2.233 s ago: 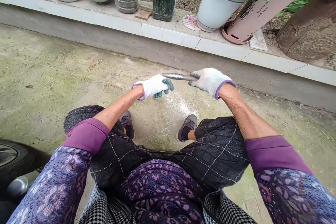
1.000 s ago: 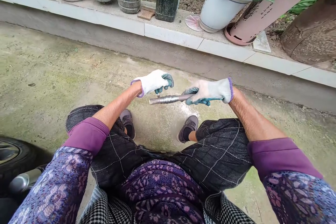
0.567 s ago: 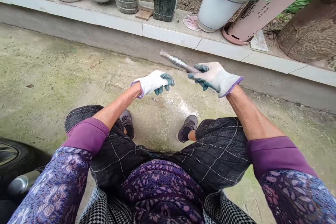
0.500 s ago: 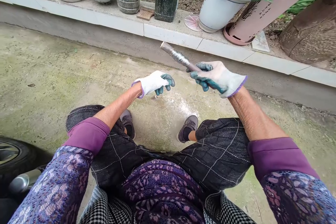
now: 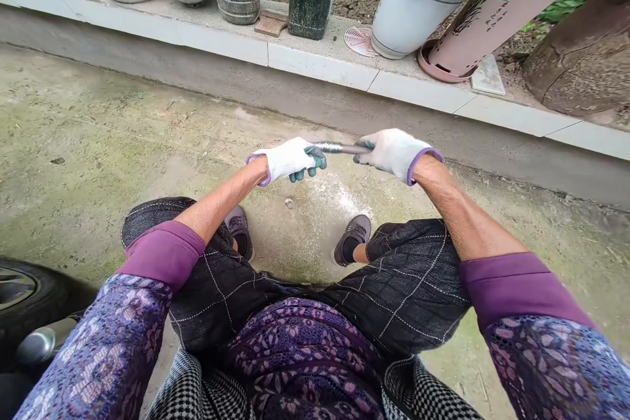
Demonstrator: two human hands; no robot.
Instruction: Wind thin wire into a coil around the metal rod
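Observation:
A grey-brown rod [image 5: 348, 148] lies almost level between my hands, its middle part wound with something silvery like fine wire. My right hand [image 5: 391, 152], in a white glove with dark green coated fingers, is closed on the rod's right part. At the other end is my gloved left hand [image 5: 291, 159], its fingers curled around the rod's left end, which they hide. Below the left hand a small pale round piece [image 5: 289, 203] rests on the concrete ground. White powder or fine bits [image 5: 347, 197] are scattered between my shoes.
A low tiled ledge [image 5: 319, 71] runs across in front. On it stand several potted plants, among them a white pot [image 5: 398, 13] and a dark square pot [image 5: 310, 10]. A thick log [image 5: 581, 59] is at the right. At lower left is a black tyre [image 5: 37, 302].
My right hand has come down and turned over, bringing the tilted rod level. Its free end has moved into my left hand, which has stayed nearly in place.

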